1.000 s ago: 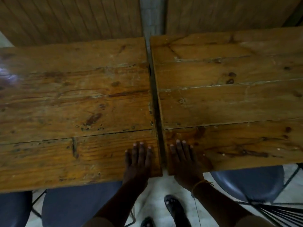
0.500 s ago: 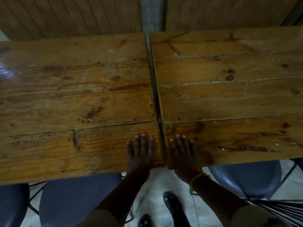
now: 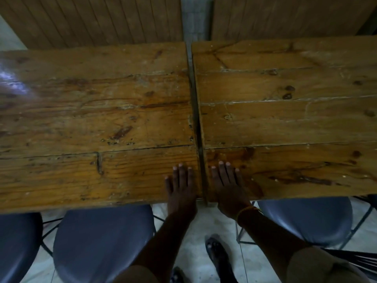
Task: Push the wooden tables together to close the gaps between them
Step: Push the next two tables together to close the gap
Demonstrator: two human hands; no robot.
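From the head camera, two plank-topped wooden tables sit side by side — the left table [image 3: 91, 123] and the right table [image 3: 285, 119], both of worn, amber-stained boards with knots, dark streaks and scuffed seams running across them. A narrow dark gap [image 3: 196, 111] runs between their facing edges from the far side to the near side; it looks slim, though the dim light makes it hard to say whether the edges touch anywhere.

The left hand [image 3: 180, 186] lies flat on the near corner of the left table, fingers spread and holding nothing. The right hand [image 3: 226, 186] lies flat the same way on the near corner of the right table — just across the gap from the other. A thin orange band [image 3: 247, 211] circles the right wrist.

Below the near edges stand rounded, smooth dark-blue chair seats [image 3: 102, 242] on thin metal frames, over a pale tiled floor [image 3: 220, 223]. Behind the tables rises vertical wood panelling [image 3: 91, 19].
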